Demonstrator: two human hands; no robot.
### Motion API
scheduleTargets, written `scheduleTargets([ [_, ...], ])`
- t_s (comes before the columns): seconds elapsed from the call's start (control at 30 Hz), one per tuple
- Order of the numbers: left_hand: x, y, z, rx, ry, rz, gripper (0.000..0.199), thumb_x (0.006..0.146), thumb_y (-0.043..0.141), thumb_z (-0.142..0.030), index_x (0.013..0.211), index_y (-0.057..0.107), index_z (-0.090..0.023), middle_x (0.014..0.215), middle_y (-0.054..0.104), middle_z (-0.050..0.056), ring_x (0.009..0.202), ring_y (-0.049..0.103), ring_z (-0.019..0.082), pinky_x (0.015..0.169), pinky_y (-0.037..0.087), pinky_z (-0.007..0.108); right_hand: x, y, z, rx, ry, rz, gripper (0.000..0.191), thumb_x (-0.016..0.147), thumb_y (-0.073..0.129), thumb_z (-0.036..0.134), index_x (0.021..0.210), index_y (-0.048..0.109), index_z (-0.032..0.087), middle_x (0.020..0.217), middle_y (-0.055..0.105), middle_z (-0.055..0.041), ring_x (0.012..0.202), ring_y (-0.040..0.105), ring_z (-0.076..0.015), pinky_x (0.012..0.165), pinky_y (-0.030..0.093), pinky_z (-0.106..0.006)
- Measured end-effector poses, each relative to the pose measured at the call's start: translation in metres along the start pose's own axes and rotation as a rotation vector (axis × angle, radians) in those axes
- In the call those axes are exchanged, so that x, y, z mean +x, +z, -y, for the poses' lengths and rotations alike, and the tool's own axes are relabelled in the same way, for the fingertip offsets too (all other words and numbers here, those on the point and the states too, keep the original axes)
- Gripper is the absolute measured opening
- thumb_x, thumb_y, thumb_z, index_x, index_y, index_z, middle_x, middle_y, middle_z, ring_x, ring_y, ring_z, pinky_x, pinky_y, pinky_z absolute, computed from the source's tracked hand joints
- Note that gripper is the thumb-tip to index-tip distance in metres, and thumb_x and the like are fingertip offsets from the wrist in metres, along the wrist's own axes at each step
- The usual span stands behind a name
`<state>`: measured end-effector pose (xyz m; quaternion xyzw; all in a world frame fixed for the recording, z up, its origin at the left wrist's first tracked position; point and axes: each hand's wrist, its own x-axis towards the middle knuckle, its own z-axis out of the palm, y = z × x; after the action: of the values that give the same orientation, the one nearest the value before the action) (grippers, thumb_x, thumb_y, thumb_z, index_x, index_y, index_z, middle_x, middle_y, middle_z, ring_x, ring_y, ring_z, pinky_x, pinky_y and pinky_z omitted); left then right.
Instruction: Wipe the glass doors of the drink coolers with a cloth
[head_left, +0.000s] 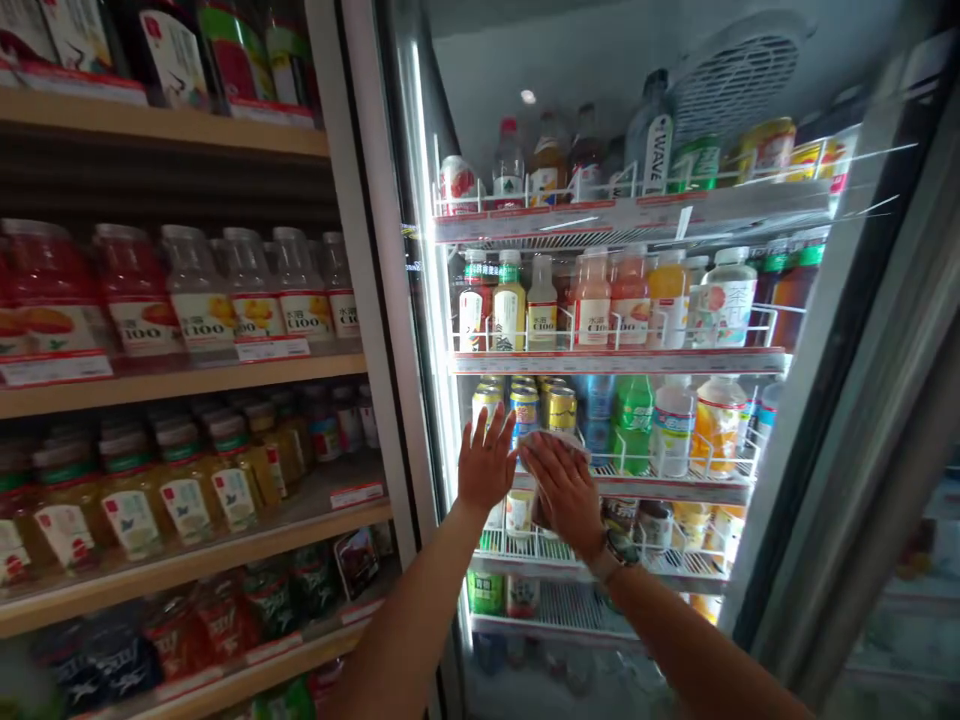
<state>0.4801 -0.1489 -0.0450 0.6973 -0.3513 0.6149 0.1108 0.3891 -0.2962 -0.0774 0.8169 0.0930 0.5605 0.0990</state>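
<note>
Both arms reach up in front of a lit drinks cooler, seen through its glass door (555,665). My left hand (486,462) has its fingers spread, palm toward the glass, with nothing in it. Just to its right, my right hand (556,490) lies over a pale cloth (576,442), whose edge shows above and beside the fingers. A watch (621,547) is on my right wrist. Behind the hands stand yellow cans (562,409), and a green bottle (634,422) is farther right on the same shelf.
Wooden shelves (187,375) with rows of bottles fill the left side. A metal door frame (885,430) runs down the right. The cooler's wire racks (615,362) hold bottles and cans at several heights.
</note>
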Motion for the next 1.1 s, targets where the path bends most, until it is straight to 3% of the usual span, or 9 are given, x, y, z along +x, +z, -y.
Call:
scheduleTargets([
  [0.13, 0.000, 0.001, 0.000, 0.007, 0.010, -0.009, 0.062, 0.098, 0.037, -0.031, 0.155, 0.015, -0.017, 0.157, 0.030, 0.009, 0.150, 0.013, 0.024, 0.122, 0.017, 0.045, -0.086, 0.011, 0.011, 0.048, -0.103, 0.127, 0.067, 0.087, 0.039, 0.005, 0.150, 0.036, 0.027, 0.143, 0.056, -0.0019, 0.128, 0.052, -0.0196, 0.103, 0.040, -0.036],
  [0.23, 0.000, 0.002, 0.000, -0.001, 0.006, -0.015, 0.062, 0.098, 0.037, -0.031, 0.155, 0.015, -0.017, 0.157, 0.030, 0.009, 0.150, 0.012, 0.024, 0.121, 0.018, 0.046, -0.108, 0.012, 0.005, 0.062, -0.152, 0.167, 0.067, 0.087, 0.040, 0.004, 0.149, 0.039, 0.028, 0.143, 0.056, 0.0004, 0.125, 0.054, -0.0188, 0.098, 0.044, -0.035],
  [0.3, 0.000, 0.001, 0.000, -0.004, 0.008, -0.024, 0.062, 0.098, 0.037, -0.031, 0.155, 0.014, -0.016, 0.157, 0.030, 0.009, 0.150, 0.011, 0.024, 0.122, 0.018, 0.046, -0.092, 0.005, -0.006, 0.057, -0.196, 0.167, 0.065, 0.088, 0.040, 0.003, 0.148, 0.040, 0.027, 0.144, 0.056, 0.0005, 0.126, 0.053, -0.0178, 0.099, 0.043, -0.034],
  [0.4, 0.002, -0.001, 0.000, 0.005, 0.014, -0.031, 0.063, 0.098, 0.037, -0.031, 0.155, 0.014, -0.017, 0.157, 0.029, 0.008, 0.150, 0.009, 0.024, 0.122, 0.016, 0.044, -0.035, -0.017, -0.036, 0.024, -0.227, 0.124, 0.062, 0.089, 0.039, 0.004, 0.147, 0.042, 0.026, 0.145, 0.054, -0.0023, 0.131, 0.050, -0.0186, 0.106, 0.039, -0.036],
  [0.53, 0.003, -0.001, 0.002, 0.005, 0.025, -0.036, 0.063, 0.099, 0.037, -0.031, 0.155, 0.013, -0.017, 0.157, 0.030, 0.008, 0.150, 0.009, 0.023, 0.123, 0.015, 0.044, 0.048, -0.051, -0.092, -0.028, -0.096, -0.045, 0.060, 0.092, 0.040, 0.007, 0.149, 0.039, 0.028, 0.150, 0.048, -0.0045, 0.140, 0.041, -0.0227, 0.114, 0.031, -0.045],
  [0.67, 0.003, 0.000, 0.004, -0.036, 0.018, -0.050, 0.065, 0.097, 0.041, -0.029, 0.155, 0.014, -0.018, 0.156, 0.031, 0.009, 0.150, 0.010, 0.024, 0.123, 0.016, 0.045, 0.071, -0.067, -0.120, -0.025, 0.036, -0.179, 0.061, 0.094, 0.040, 0.011, 0.152, 0.031, 0.027, 0.155, 0.040, -0.0060, 0.145, 0.033, -0.0254, 0.118, 0.026, -0.053],
  [0.77, 0.005, -0.004, 0.001, -0.084, 0.001, -0.046, 0.066, 0.097, 0.043, -0.029, 0.155, 0.013, -0.020, 0.157, 0.029, 0.009, 0.150, 0.011, 0.024, 0.123, 0.014, 0.045, 0.037, -0.056, -0.111, -0.016, 0.077, -0.157, 0.064, 0.093, 0.039, 0.009, 0.154, 0.027, 0.027, 0.155, 0.040, -0.0072, 0.144, 0.034, -0.0256, 0.117, 0.028, -0.053],
  [0.97, 0.025, -0.011, -0.041, -0.196, 0.017, -0.066, 0.070, 0.096, 0.045, -0.028, 0.155, 0.010, -0.017, 0.157, 0.028, 0.009, 0.150, 0.012, 0.023, 0.124, 0.013, 0.044, -0.094, -0.025, -0.071, -0.073, -0.029, 0.067, 0.061, 0.089, 0.037, 0.004, 0.147, 0.043, 0.026, 0.139, 0.059, -0.0069, 0.130, 0.052, -0.0198, 0.107, 0.041, -0.039],
  [1.1, 0.045, 0.005, -0.086, -0.248, 0.100, -0.029, 0.067, 0.097, 0.042, -0.031, 0.155, 0.011, -0.017, 0.156, 0.032, 0.007, 0.149, 0.016, 0.020, 0.125, 0.012, 0.041, -0.107, -0.029, -0.079, -0.093, -0.088, 0.123, 0.056, 0.089, 0.039, 0.003, 0.139, 0.053, 0.025, 0.138, 0.060, -0.0053, 0.132, 0.050, -0.0189, 0.104, 0.043, -0.037],
])
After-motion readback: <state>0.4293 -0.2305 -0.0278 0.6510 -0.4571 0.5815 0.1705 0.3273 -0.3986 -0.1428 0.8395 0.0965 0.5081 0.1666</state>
